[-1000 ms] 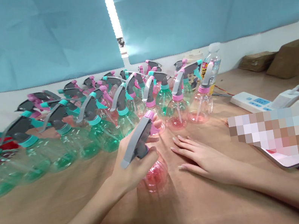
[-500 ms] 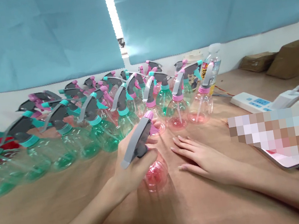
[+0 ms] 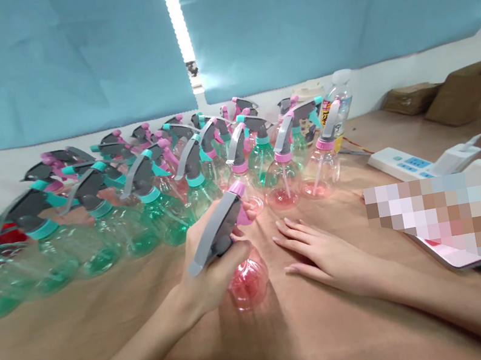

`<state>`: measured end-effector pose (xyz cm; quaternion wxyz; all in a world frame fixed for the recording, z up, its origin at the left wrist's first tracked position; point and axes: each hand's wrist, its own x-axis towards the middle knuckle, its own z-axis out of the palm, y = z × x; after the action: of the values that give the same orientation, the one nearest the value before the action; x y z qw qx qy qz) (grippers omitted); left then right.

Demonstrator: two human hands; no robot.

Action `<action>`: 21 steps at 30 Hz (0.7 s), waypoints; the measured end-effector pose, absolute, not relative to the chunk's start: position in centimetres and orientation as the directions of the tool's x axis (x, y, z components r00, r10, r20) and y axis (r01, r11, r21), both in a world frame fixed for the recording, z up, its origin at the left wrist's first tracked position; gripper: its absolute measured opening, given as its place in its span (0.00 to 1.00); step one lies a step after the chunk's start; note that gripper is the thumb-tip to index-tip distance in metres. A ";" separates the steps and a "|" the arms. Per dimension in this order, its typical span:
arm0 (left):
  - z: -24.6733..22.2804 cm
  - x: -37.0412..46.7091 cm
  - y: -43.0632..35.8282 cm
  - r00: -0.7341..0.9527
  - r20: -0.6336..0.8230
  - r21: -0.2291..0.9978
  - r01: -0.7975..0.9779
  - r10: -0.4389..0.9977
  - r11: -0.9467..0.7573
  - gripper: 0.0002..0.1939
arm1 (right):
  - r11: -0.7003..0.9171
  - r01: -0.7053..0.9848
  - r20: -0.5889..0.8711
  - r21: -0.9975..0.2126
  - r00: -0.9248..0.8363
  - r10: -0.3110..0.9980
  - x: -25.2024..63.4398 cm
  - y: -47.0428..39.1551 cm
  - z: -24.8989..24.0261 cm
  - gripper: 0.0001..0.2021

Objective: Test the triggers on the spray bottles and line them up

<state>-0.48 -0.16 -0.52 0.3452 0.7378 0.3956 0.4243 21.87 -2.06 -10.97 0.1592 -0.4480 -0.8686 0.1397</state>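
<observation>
My left hand is wrapped round the neck of a pink spray bottle with a grey and pink trigger head. Its round, clear pink body shows below my fingers, just above or on the brown table; I cannot tell which. To the right, my right hand lies flat on the table with fingers stretched out, holding nothing. Just beyond both hands stand pink spray bottles, among them one with a pink collar. A row of green spray bottles reaches away to the left.
Behind the front row stand several more pink and green spray bottles. A clear drink bottle is at the back. On the right are a power strip with chargers, a phone-like device with a blurred screen, and cardboard boxes.
The view has shifted slightly. My left hand keeps its hold on the pink spray bottle, and my right hand stays flat on the table.
</observation>
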 end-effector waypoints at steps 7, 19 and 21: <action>-0.2 -0.5 -0.3 0.353 0.336 0.808 0.368 0.873 -0.460 0.06 | 0.565 0.735 0.145 -0.375 -0.555 0.819 21.8 -2.0 -10.9 0.31; -0.3 -0.2 -0.2 0.360 0.311 0.854 0.301 0.880 -0.425 0.08 | 0.568 0.716 0.175 -0.405 -0.549 0.817 21.9 -2.0 -11.1 0.29; -0.3 -0.1 -0.3 0.354 0.317 0.849 0.309 0.880 -0.430 0.06 | 0.566 0.717 0.175 -0.406 -0.547 0.819 21.9 -2.0 -11.2 0.29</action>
<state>-0.05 -0.31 -0.25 0.3537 0.7428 0.4001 0.4038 21.94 -2.04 -11.16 0.1747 -0.4426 -0.8675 0.1451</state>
